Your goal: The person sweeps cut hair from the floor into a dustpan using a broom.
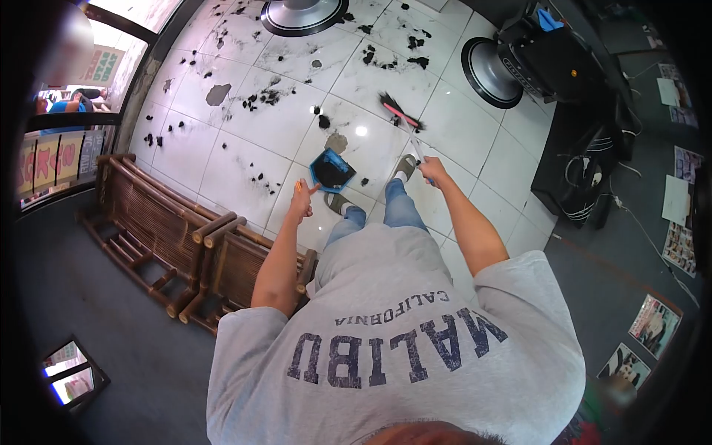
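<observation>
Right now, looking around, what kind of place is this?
Probably a barbershop or hair salon. Dark clumps that look like cut hair lie scattered on the tiled floor, and a black chair stands on a round, shiny base.

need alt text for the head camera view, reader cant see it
A right hand holds a broom amid dark, hair-like clumps scattered on a white tiled floor. The left hand, holding something orange, is beside a blue dustpan containing dark debris. Bamboo seats stand at left.
</observation>
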